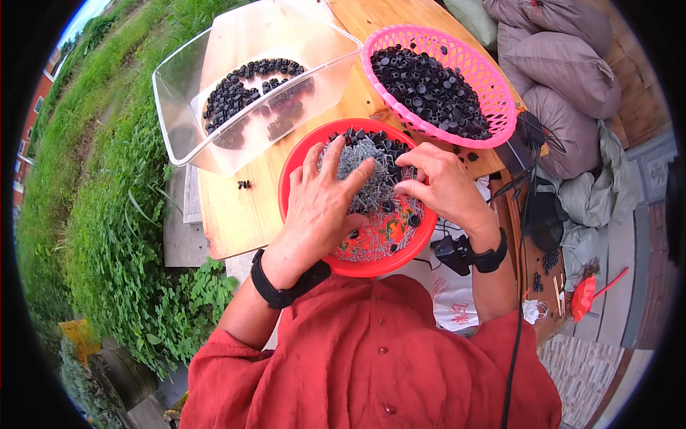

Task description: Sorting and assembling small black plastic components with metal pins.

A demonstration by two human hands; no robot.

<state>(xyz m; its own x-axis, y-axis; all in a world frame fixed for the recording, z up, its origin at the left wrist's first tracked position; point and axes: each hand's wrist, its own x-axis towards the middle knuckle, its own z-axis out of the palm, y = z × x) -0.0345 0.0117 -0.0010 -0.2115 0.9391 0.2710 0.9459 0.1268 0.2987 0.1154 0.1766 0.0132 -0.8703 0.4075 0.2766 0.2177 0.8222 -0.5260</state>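
Note:
Both hands are inside a red plastic basin (pixel 291 171) that holds a heap of silvery screws (pixel 375 187) and small black plastic caps (pixel 391 149). My left hand (pixel 318 196) reaches over the basin's left side, palm down. Its fingers are spread on the screws, and its thumb lies near a black cap. At the right side of the basin, my right hand (pixel 446 184) has its fingers bent over the contents. Its thumb and index finger are apart, with nothing visible between them. Palm-side details of both hands are hidden.
Beyond the basin on the wooden table (pixel 236 214) stand a clear plastic box (pixel 168 118) with black caps and a pink basket (pixel 493 86) full of similar ones. Loose caps (pixel 244 184) lie at left. Cables (pixel 525 214) hang at right, near stuffed sacks (pixel 564 79).

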